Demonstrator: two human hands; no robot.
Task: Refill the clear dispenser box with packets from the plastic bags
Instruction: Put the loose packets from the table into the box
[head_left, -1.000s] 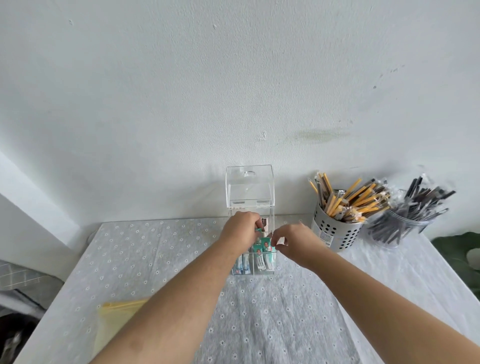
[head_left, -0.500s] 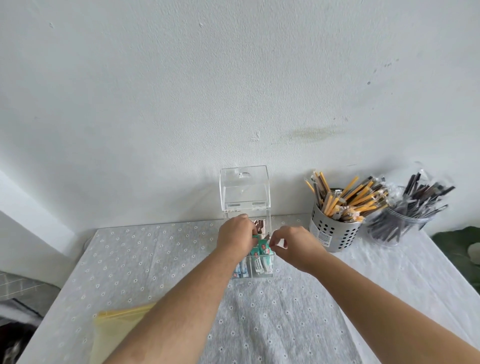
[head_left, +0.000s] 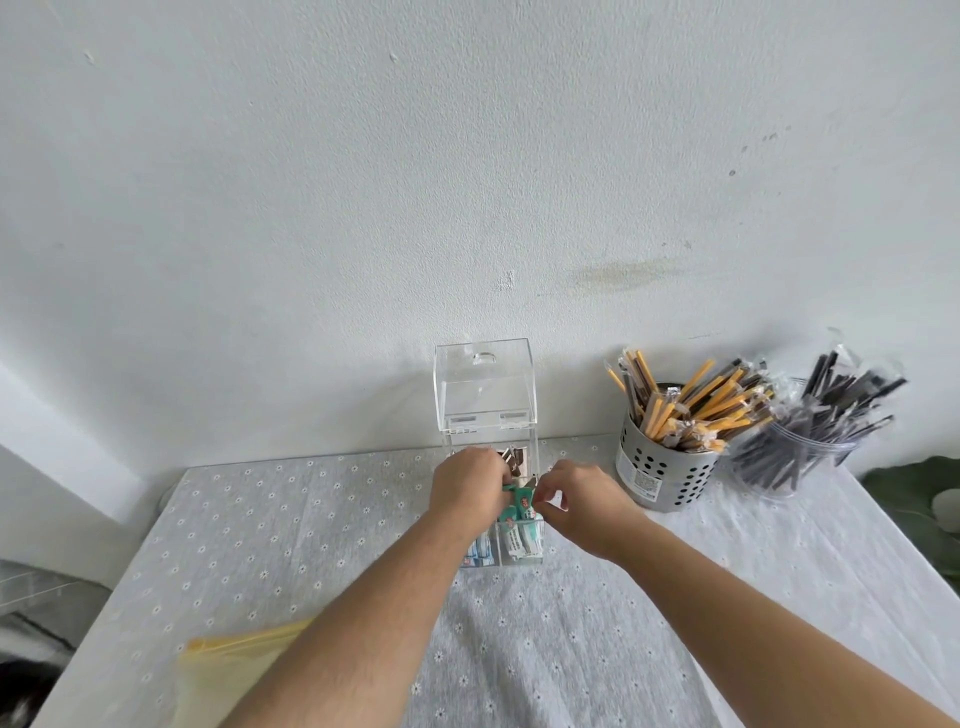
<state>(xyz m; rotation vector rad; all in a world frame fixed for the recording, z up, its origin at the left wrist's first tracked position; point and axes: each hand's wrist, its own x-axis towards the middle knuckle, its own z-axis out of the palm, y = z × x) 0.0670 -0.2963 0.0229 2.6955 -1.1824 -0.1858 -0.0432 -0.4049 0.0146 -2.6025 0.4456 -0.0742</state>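
The clear dispenser box (head_left: 485, 400) stands against the wall with its lid tipped up. Over its front compartments, my left hand (head_left: 467, 491) is closed around a bunch of green packets (head_left: 521, 506). My right hand (head_left: 576, 501) pinches the same bunch from the right side. More green and white packets (head_left: 519, 543) stand in the front right compartment, blue ones (head_left: 479, 553) in the front left, and brown ones (head_left: 514, 460) behind. A yellow-topped plastic bag (head_left: 228, 670) lies flat at the near left, partly hidden by my left forearm.
A perforated metal cup (head_left: 660, 478) of wrapped yellow and brown sticks stands right of the box. Beside it is a clear jar (head_left: 789, 462) of dark wrapped sticks. A green leaf (head_left: 914, 493) shows at the far right edge. The white patterned tablecloth (head_left: 571, 649) covers the table.
Both hands stay at the box's front compartments with the green packets; my right hand's fingers have shifted in closer onto the bunch. The view has shifted slightly.
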